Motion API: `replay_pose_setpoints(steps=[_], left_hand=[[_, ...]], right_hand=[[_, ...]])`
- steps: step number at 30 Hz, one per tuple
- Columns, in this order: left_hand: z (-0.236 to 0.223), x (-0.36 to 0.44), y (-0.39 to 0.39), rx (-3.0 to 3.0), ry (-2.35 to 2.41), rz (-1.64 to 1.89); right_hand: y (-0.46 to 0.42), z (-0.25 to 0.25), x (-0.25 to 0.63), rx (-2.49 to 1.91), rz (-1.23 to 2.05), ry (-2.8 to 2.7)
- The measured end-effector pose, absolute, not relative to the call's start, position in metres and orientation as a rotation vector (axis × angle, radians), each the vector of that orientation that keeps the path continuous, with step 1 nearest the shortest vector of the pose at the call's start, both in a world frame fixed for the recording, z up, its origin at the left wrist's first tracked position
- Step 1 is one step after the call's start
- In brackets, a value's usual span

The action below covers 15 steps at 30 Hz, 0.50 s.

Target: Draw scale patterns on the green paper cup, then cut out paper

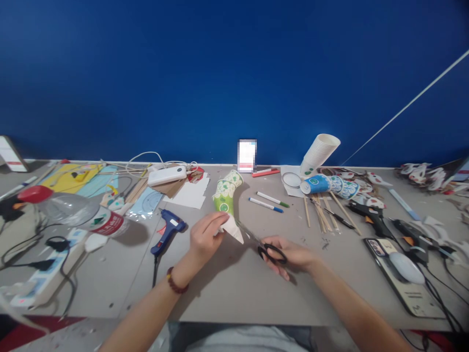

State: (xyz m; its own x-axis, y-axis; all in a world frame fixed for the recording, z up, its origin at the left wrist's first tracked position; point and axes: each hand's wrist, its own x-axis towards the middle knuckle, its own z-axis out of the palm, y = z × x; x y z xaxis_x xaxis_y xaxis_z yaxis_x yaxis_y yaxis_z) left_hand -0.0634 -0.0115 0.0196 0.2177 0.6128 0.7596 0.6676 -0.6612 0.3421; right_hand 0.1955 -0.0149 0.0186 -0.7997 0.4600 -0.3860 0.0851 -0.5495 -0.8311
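My left hand (pixel 208 236) pinches a folded white paper piece (pixel 233 231) whose point slants down to the right. Just beyond it, green-patterned paper cups (pixel 224 195) lean in a curved stack on the table. Black-handled scissors (pixel 271 253) are gripped in my right hand (pixel 291 255), fingers through the loops. Their blades point up and left, close to the paper's right edge; whether they touch it I cannot tell. A beaded bracelet circles my left wrist.
A blue glue gun (pixel 168 230) and a plastic bottle (pixel 84 210) lie left, near a power strip (pixel 54 274). Markers (pixel 266 205), blue paper cups (pixel 317 184), a white cup stack (pixel 319 154) and wooden sticks (pixel 322 215) are right. A phone (pixel 401 278) rests near the front edge.
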Motion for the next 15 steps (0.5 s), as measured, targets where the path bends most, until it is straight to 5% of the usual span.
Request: replay_pose_setpoints(steps=[7,15], left_hand=[[0.028,-0.061,-0.010,-2.199,-1.855,-1.756],[0.038,-0.053,-0.007,-2.082,-2.482,-2.670]], right_hand=[[-0.012,0.024,0.210,-0.737,2.405,-1.384],[-0.006,0.024,0.216,-0.859,1.963,-1.404]])
